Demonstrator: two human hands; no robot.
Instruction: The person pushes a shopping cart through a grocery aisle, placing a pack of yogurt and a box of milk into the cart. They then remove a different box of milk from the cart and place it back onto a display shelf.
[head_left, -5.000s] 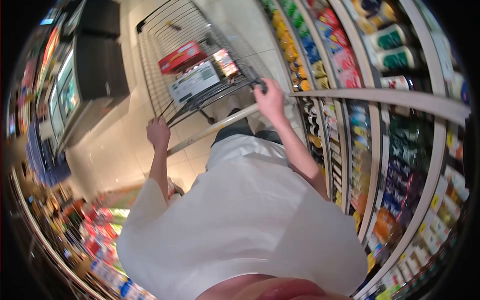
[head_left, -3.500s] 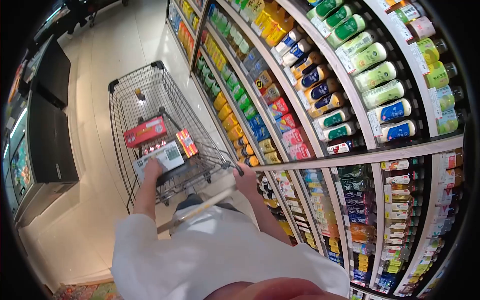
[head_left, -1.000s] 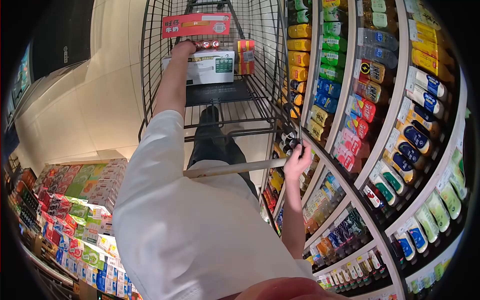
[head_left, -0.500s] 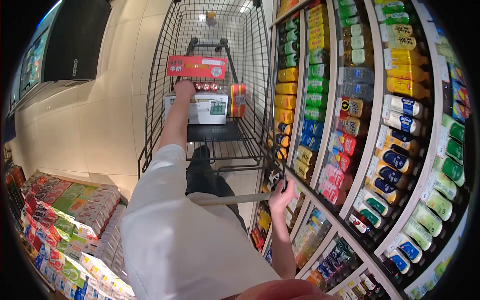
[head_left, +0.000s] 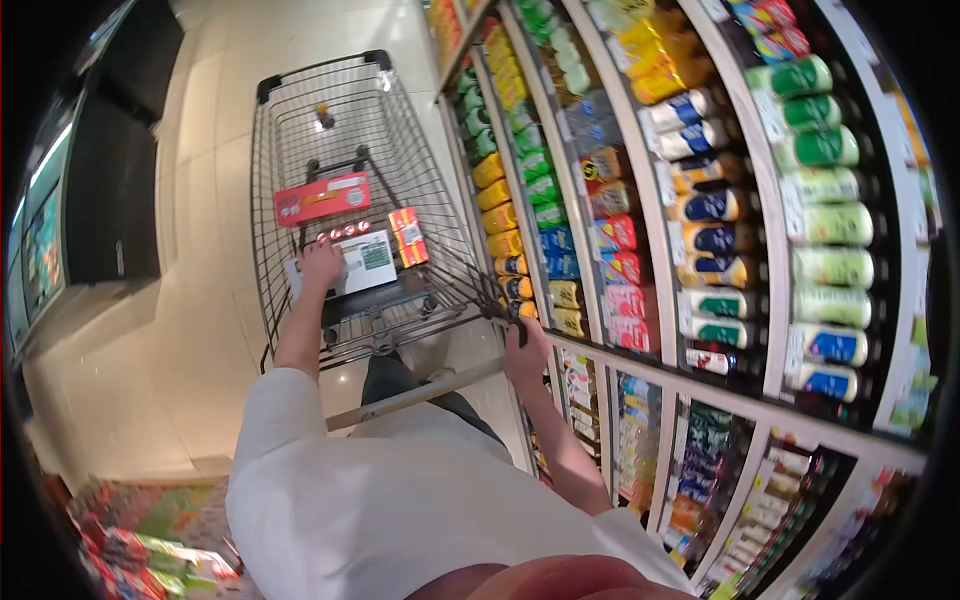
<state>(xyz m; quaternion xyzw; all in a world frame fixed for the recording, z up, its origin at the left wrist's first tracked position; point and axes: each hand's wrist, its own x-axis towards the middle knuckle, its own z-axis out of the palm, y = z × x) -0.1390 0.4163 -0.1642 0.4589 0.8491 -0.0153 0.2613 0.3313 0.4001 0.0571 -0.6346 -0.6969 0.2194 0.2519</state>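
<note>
A metal wire shopping cart (head_left: 268, 160) stands in front of me. In it lie a white box (head_left: 372, 272) with a green label, a red carton (head_left: 323, 200), a row of red-topped cans (head_left: 345, 231) and a red-and-yellow pack (head_left: 408, 237). My left hand (head_left: 320, 262) rests on the left part of the white box, just below the cans, its fingers stretched forward. My right hand (head_left: 527, 350) is closed around the dark right end of the cart's handle bar (head_left: 420, 394). The bar crosses in front of my white shirt.
Shelves of bottled drinks (head_left: 710, 240) run close along the cart's right side. A dark cabinet (head_left: 118, 190) stands at the left on the tiled floor (head_left: 205, 330). Stacked colourful packs (head_left: 160, 540) lie at the lower left, blurred. A small yellowish item (head_left: 324, 118) shows near the cart's far end.
My view has turned, so the cart now appears further left and tilted, with more shelving visible. My left hand has shifted from the red carton's lower edge onto the white box. My right hand keeps its grip.
</note>
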